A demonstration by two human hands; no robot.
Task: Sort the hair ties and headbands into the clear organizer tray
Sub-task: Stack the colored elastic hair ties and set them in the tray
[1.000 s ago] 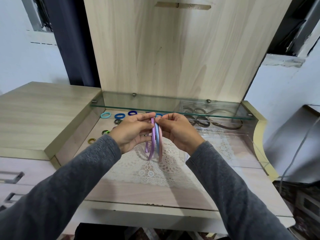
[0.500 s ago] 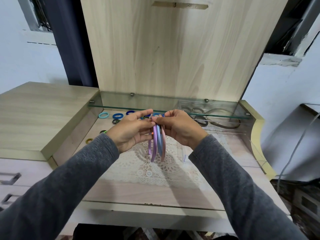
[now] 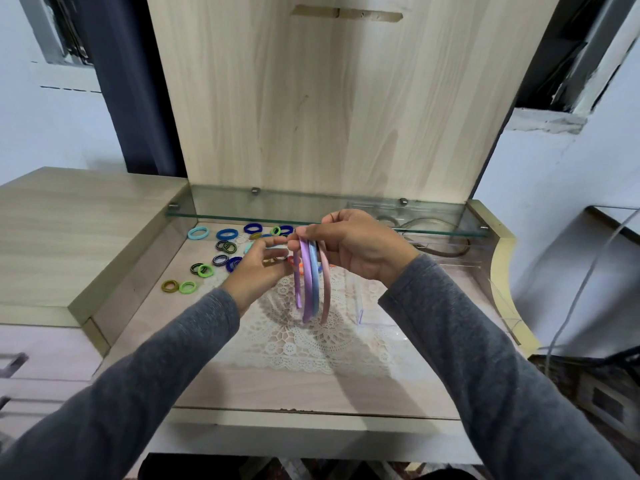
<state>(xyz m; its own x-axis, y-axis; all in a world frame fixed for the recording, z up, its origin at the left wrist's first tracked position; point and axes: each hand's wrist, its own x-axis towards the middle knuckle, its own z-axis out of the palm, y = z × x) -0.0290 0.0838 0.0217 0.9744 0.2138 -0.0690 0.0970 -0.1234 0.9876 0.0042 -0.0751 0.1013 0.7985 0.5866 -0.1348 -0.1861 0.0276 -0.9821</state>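
The right hand's fingertips (image 3: 313, 234) are curled and pinch the tops of four pastel headbands (image 3: 307, 289) (lilac, purple, blue and pink), which hang together as a bunch in the middle of the frame, above the lace mat (image 3: 311, 341) and clear of it. The right hand (image 3: 360, 247) carries the whole bunch. Just left of it, the left hand (image 3: 256, 271) has its fingers (image 3: 273, 242) loosely spread and half bent, holding nothing that I can make out. Whether they brush the bands cannot be told, since that hand is blurred.

The clear organizer tray (image 3: 360, 308) lies at centre right, its near corner just beside the hanging bands. Its far end, under the glass shelf (image 3: 242, 216), seems to hold a few dark headbands (image 3: 446, 252) already.

The hair ties (image 3: 205, 270) lie scattered on the tabletop at centre left, none visibly in the tray. By my reading the sorting is at an early stage: some bands are stowed, this bunch is about to go in, and all the ties are left to do.
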